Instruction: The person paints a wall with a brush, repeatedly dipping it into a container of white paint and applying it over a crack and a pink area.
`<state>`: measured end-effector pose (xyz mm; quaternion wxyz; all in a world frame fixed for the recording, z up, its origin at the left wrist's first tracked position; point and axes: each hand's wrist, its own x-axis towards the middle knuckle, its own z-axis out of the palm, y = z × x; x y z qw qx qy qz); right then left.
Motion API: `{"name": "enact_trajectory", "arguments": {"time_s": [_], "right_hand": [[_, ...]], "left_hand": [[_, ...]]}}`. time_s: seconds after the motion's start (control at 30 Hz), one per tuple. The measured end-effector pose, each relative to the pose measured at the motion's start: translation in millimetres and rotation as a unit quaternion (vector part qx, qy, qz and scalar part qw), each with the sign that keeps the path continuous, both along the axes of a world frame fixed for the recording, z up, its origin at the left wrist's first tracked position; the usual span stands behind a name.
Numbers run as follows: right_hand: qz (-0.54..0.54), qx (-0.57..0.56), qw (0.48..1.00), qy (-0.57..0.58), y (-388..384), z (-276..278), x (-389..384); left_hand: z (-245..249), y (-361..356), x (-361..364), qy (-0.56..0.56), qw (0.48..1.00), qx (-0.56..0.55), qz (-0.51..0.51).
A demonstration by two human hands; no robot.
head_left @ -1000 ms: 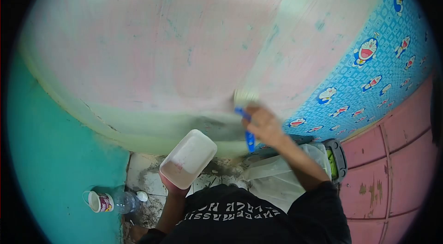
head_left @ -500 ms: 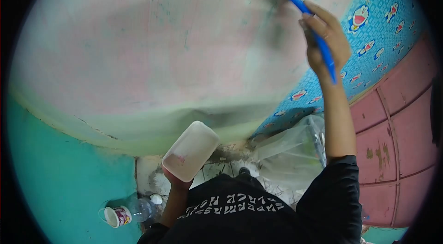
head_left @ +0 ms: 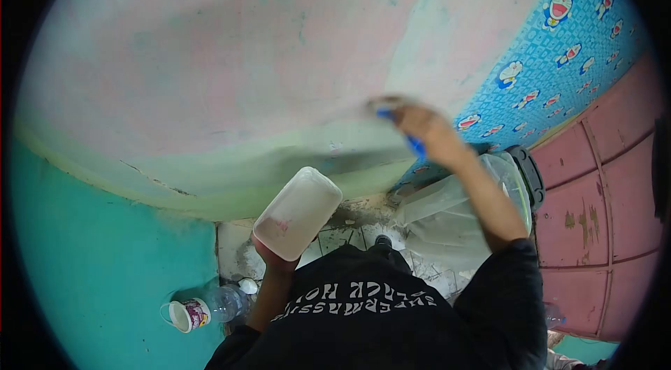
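"While my right hand is blurred just right of the frame's centre, I can see it closed round a blue-handled paintbrush."

"Are the bristles on the wall?"

"I can't tell. The tip is a smear in front of the broad painted wall, patchy pale pink and pale green, that fills the upper middle."

"And your left hand?"

"Lower, left of centre, at the near end of a shallow white rectangular tray with rounded corners, which I hold tilted. Most of the fingers are hidden beneath, so I can't say whether they're spread or pinching. A pinkish smear marks the tray's inside, towards that end."

"What's further out?"

"At bottom centre, my black shirt with white lettering. Translucent plastic sheeting bunches at lower right. At lower left, a small white bucket with a purple label sits just beside a clear plastic bottle, near a teal wall. Blue cartoon-print wallpaper covers the upper right, above a pink panelled surface."
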<state>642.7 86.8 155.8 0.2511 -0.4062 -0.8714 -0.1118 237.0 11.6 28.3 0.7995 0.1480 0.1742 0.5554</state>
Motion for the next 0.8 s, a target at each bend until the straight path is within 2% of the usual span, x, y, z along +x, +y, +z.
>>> {"name": "enact_trajectory", "arguments": {"time_s": [0.03, 0.1, 0.13, 0.17, 0.27, 0.3, 0.33, 0.37, 0.43, 0.47, 0.53, 0.57, 0.6, 0.67, 0.73, 0.8], "right_hand": [[0.000, 0.012, 0.999, 0.033, 2.7, 43.7, 8.1], [-0.062, 0.079, 0.995, 0.003, -7.9, 120.2, 17.9], [-0.091, 0.148, 0.985, 0.018, -13.2, 143.4, 17.6], [-0.119, 0.215, 0.969, 0.034, -15.7, 154.0, 16.7], [-0.121, 0.393, 0.905, 0.112, -3.6, 132.8, 13.0], [-0.168, 0.296, 0.932, 0.130, -4.9, 101.8, 14.2], [-0.154, 0.265, 0.946, 0.104, -3.1, 66.2, 13.6], [-0.140, 0.235, 0.959, 0.078, -1.5, 27.3, 12.2], [-0.126, 0.139, 0.980, 0.064, -12.3, -59.5, 2.7], [-0.114, 0.091, 0.987, 0.060, -20.7, -93.3, -5.2], [-0.099, 0.008, 0.994, 0.044, -27.6, -130.2, -12.5], [-0.093, -0.032, 0.995, 0.032, -30.1, -140.5, -10.3], [-0.087, -0.074, 0.993, 0.020, -30.8, -144.8, -7.8], [-0.064, -0.052, 0.997, -0.006, -27.3, -104.6, 0.2], [-0.034, -0.023, 0.999, 0.009, -20.3, -32.0, 15.7], [-0.005, 0.005, 0.998, 0.063, -16.4, 56.2, 39.8]], "left_hand": [[-2.0, -0.9, 0.2, 0.018, 1.000, 0.013, 0.001], [-2.9, -1.4, 2.5, 0.060, 0.997, 0.043, 0.011], [-1.8, -1.4, 4.8, 0.084, 0.995, 0.058, 0.020], [4.9, -4.4, 8.8, 0.115, 0.990, 0.071, 0.035], [5.7, -5.9, 10.6, 0.143, 0.989, 0.029, 0.037], [4.2, -5.7, 10.3, 0.192, 0.979, 0.045, 0.047], [2.7, -5.6, 10.1, 0.242, 0.967, 0.059, 0.057], [1.0, -5.9, 11.6, 0.340, 0.930, 0.114, 0.081], [0.0, -8.1, 12.7, 0.348, 0.927, 0.105, 0.096], [0.1, -8.7, 11.7, 0.259, 0.961, 0.044, 0.085], [5.2, -5.2, 13.0, 0.153, 0.986, -0.018, 0.067], [10.5, -6.7, 17.4, 0.138, 0.988, -0.023, 0.065], [10.3, -6.5, 17.7, 0.098, 0.993, -0.035, 0.049], [4.4, -5.0, 12.9, -0.006, 0.998, -0.067, 0.003], [-15.0, -3.8, 7.3, -0.056, 0.996, -0.074, -0.015], [-39.6, -6.6, 6.2, -0.027, 0.998, -0.049, 0.007]]}}
